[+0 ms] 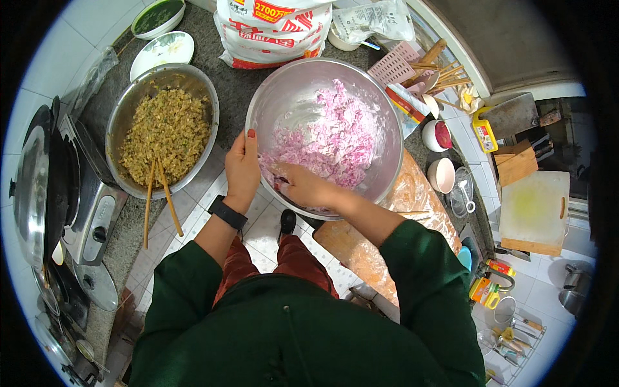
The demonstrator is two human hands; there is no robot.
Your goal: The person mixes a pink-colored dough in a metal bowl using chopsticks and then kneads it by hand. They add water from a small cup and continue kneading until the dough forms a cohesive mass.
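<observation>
A large stainless steel mixing bowl [271, 99] is before me, its near edge past the counter. Pink and white clumps of floury dough [348, 145] lie in it, heaped toward the right and near sides. My left hand [242, 169] grips the bowl's left rim, thumb on top, with a black watch on the wrist. Inside the bowl, my right hand [302, 184] is at the near left wall, touching the pink dough. Its fingers are curled and partly hidden, so what they hold is unclear. Left of the bowl stands a steel basin [211, 145] of minced filling [164, 130].
Chopsticks [167, 205] rest in the basin and jut over its near edge. Behind the bowl stands a white flour bag [275, 34]. A floured wooden board [353, 246] lies at the right, near small bowls [440, 175]. A lidded wok [36, 188] sits on a stove at the left.
</observation>
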